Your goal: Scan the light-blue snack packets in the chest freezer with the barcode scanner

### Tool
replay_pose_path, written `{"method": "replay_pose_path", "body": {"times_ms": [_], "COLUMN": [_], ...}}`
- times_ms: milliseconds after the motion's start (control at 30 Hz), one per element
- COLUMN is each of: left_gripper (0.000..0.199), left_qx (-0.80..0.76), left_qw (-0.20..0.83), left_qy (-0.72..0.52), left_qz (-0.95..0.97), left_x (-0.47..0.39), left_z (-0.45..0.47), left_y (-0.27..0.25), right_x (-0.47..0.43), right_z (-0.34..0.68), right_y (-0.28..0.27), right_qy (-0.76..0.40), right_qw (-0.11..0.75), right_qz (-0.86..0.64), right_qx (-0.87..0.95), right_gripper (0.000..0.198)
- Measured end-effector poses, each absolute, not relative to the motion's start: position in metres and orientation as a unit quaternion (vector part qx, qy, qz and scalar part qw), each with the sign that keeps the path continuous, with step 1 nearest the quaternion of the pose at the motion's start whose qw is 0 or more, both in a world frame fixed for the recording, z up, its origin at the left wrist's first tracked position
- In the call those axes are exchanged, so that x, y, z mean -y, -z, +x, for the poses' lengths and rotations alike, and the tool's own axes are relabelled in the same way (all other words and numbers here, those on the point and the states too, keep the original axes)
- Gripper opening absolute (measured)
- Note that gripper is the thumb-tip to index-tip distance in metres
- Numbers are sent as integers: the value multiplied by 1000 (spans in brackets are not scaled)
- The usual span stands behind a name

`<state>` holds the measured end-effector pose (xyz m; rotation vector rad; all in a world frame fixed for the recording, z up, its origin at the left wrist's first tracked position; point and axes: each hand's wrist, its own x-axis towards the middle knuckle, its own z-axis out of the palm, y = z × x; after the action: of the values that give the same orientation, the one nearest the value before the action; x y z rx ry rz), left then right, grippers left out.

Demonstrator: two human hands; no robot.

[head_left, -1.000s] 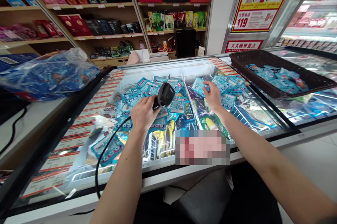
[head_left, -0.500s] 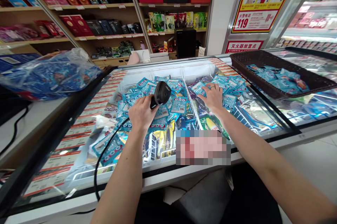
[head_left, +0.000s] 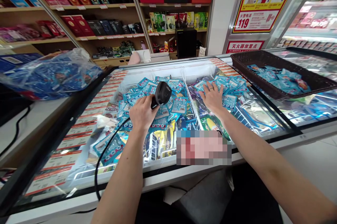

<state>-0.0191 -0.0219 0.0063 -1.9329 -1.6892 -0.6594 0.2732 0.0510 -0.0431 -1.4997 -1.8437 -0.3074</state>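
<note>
My left hand (head_left: 142,112) is wrapped round the handle of a black barcode scanner (head_left: 163,93), whose head points away over the freezer. A black cable runs from it down along my forearm. Below it lie many flat blue packets (head_left: 179,105), some with barcodes facing up. On the right side of a white wire divider (head_left: 193,106), my right hand (head_left: 212,97) lies with fingers spread over more blue packets (head_left: 229,102). Whether its fingertips press on them I cannot tell. Purple and green packages lie under and beside that hand.
A brown basket (head_left: 283,90) of blue packets stands on the freezer at the right. To the left, a clear plastic bag (head_left: 52,75) of blue packets rests on a counter. The freezer's front rim (head_left: 163,180) runs before me; stocked shelves (head_left: 105,36) stand behind.
The fingers of my right hand have spread wider and flattened over the packets. My left hand and the scanner have stayed nearly still.
</note>
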Motion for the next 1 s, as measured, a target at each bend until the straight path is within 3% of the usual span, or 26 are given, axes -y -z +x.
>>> {"method": "replay_pose_path", "body": {"times_ms": [300, 433, 667, 867, 1000], "left_gripper": [34, 33, 34, 34, 33], "left_qx": [617, 613, 613, 605, 596], "left_qw": [245, 243, 219, 211, 228], "left_qy": [241, 237, 239, 228, 222], "left_qz": [-708, -713, -721, -733, -737], "left_x": [22, 23, 23, 23, 23], "left_z": [-19, -18, -17, -16, -15], "left_y": [-6, -7, -8, -7, -7], "right_x": [-35, -38, -42, -43, -46], "right_z": [258, 262, 269, 267, 268], "right_y": [23, 25, 30, 32, 33], "right_qy": [-20, -27, 13, -19, -13], "right_qw": [221, 255, 304, 262, 294], "right_qz": [-294, -339, -413, -415, -438], "right_qx": [930, 905, 859, 871, 850], "right_gripper": [37, 31, 37, 51, 70]}}
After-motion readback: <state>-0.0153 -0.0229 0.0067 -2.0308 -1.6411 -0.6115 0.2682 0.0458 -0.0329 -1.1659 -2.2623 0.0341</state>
